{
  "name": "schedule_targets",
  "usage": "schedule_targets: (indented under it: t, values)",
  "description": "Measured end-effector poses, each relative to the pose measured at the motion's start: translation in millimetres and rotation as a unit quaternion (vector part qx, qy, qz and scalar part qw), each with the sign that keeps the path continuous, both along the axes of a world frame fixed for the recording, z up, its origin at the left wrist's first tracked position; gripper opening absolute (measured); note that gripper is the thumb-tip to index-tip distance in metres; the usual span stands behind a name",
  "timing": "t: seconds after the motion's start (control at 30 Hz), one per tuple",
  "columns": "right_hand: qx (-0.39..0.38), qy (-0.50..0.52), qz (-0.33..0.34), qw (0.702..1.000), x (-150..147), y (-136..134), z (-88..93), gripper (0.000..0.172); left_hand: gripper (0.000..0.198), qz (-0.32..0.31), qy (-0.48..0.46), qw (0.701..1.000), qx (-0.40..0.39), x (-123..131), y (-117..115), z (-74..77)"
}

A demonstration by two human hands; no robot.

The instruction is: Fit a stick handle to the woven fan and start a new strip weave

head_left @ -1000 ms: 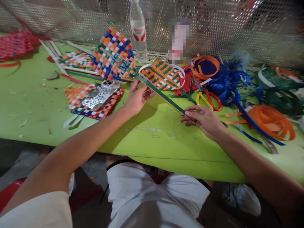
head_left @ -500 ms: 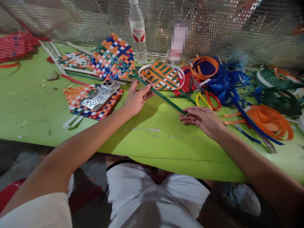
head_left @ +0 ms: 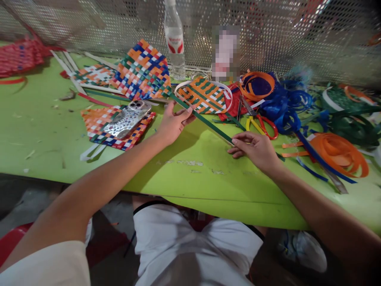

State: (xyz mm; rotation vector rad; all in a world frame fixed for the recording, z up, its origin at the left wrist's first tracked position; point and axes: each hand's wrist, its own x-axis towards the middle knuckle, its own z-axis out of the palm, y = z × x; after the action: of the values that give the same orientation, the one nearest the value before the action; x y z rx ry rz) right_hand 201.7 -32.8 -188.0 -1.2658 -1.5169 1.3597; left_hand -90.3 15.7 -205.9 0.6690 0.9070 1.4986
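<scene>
Your left grip [head_left: 172, 125] pinches the green strip [head_left: 214, 127] partway along; your right grip [head_left: 258, 151] pinches its near end; strip slants above the desk [head_left: 208, 184], from the multicoloured woven piece [head_left: 144, 73] near the back edge toward the front edge

We can pass over the near middle of the green tabletop [head_left: 208, 184], but the straight green strip [head_left: 214, 127] bars the way forward, with the phone [head_left: 126, 120] obstructing leftward and the scissors [head_left: 253, 115] rightward.
</scene>
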Motion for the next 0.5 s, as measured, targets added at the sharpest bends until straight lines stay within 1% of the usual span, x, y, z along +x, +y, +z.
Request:
schedule_targets:
  t: [0.1,0.2,0.33,0.43,0.5]
  values:
    - [-0.005,-0.007,0.002,1.000,1.0,1.2,0.6,0.054,0.074,-0.017,0.003,1.000,0.014,2.4,-2.4,1.2]
    - [0.035,-0.069,0.028,0.997,2.7,-0.7,2.7,0.048,0.076,-0.013,0.011,1.000,0.016,4.8,-3.9,2.4]
    - [0.095,-0.150,0.058,0.982,2.4,-6.2,5.3,0.039,0.070,0.005,0.020,1.000,-0.001,6.2,-3.5,3.8]
    - [0.146,-0.200,0.047,0.968,1.6,-8.2,5.1,0.036,0.063,0.008,0.025,1.000,-0.008,6.8,-3.6,5.3]
    - [0.162,-0.228,0.046,0.959,2.0,-8.2,4.2,0.034,0.059,0.006,0.027,1.000,-0.007,7.5,-4.3,6.2]
